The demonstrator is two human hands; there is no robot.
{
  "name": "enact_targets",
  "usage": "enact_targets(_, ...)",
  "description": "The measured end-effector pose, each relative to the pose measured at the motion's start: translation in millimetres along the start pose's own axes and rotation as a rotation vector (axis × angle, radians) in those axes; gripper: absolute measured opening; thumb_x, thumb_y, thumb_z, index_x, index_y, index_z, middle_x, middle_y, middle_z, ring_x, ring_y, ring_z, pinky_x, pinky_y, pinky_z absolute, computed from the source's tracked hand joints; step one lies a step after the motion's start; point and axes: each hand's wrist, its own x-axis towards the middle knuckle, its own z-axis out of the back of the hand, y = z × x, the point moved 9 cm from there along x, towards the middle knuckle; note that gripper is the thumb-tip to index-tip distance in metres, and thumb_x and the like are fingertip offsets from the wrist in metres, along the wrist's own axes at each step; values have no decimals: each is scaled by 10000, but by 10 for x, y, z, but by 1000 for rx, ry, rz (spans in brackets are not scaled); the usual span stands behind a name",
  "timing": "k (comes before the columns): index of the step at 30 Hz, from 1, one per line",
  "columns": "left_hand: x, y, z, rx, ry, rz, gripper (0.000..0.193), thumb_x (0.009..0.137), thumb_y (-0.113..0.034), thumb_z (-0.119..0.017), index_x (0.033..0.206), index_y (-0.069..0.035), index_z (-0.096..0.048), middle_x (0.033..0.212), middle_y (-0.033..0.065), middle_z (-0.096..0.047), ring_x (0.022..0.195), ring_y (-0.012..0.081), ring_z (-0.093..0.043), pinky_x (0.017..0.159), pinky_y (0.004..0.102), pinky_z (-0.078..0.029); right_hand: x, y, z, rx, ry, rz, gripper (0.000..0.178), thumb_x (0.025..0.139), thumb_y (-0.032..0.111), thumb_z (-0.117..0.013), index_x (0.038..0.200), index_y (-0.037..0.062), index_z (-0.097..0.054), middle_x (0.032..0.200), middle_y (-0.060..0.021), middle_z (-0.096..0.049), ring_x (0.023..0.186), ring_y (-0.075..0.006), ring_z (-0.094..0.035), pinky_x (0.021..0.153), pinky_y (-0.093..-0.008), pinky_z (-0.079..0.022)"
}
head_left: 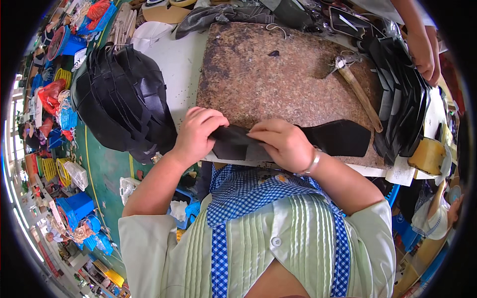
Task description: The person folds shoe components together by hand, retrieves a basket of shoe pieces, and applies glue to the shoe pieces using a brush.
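Observation:
A flat black leather-like piece [343, 138] lies along the near edge of a mottled brown stone slab [278, 74]. My left hand [196, 134] is closed on the piece's left end, its thumb and fingers pinching the edge. My right hand [280, 141] pinches the same piece near its middle, fingertips pressed on the upper edge. Part of the piece between my hands looks folded over, with a greyer face showing. A hammer [358, 92] with a wooden handle rests on the slab's right side, its head pointing away from me.
A heap of black pieces [124, 99] stands left of the slab, another black stack [400, 99] to its right. Another person's hands [422, 59] hang over that stack. A yellowish block [427, 155] sits at the right corner. Dark material [223, 17] lies behind the slab.

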Motion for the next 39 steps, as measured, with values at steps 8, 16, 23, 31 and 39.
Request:
enact_targets(8, -25, -217, 124, 244, 90, -363, 238, 672, -41, -648, 909, -27, -663, 1041, 99, -638, 1041, 290, -600, 908, 466, -479, -174, 145, -234, -343, 231, 181, 501, 761, 148, -554, 1237, -1, -605, 1404, -92, -514, 1126, -237, -510, 942, -345, -468)
enact_targets(16, -126, -689, -150, 7, 84, -249, 546, 683, -105, -761, 1194, 8, -601, 1310, 156, -554, 1190, 354, -557, 953, 421, -488, 77, 194, -304, -455, 464, 67, 345, 811, 221, -563, 1099, 62, -668, 1283, -68, -596, 1105, -242, -514, 917, -360, -466)
enact_targets(23, 104, -810, -315, 12, 92, -128, 521, 707, -207, -745, 1149, 32, -603, 1241, 151, -570, 1170, 331, -542, 966, 423, -450, -590, -56, 469, -324, 307, -92, 692, 680, 45, -731, 1340, 81, -525, 1174, -136, -649, 1086, -295, -621, 930, -391, -501)
enact_targets(31, 411, -1047, -660, -124, 282, -255, 383, 702, -281, -763, 932, 5, -653, 1061, 118, -627, 1012, 284, -585, 887, 377, -484, -735, -255, 690, -19, 38, -132, 569, 683, 56, -783, 1221, 27, -597, 1071, -125, -687, 994, -291, -655, 850, -392, -526)
enact_targets(39, 736, -1032, -728, -188, 437, -160, 244, 707, -241, -769, 870, -78, -689, 922, 59, -635, 876, 277, -618, 764, 387, -510, -759, -227, 713, -45, -40, -6, 565, 628, 92, -813, 1156, 30, -621, 1028, -137, -658, 974, -328, -629, 865, -412, -504)
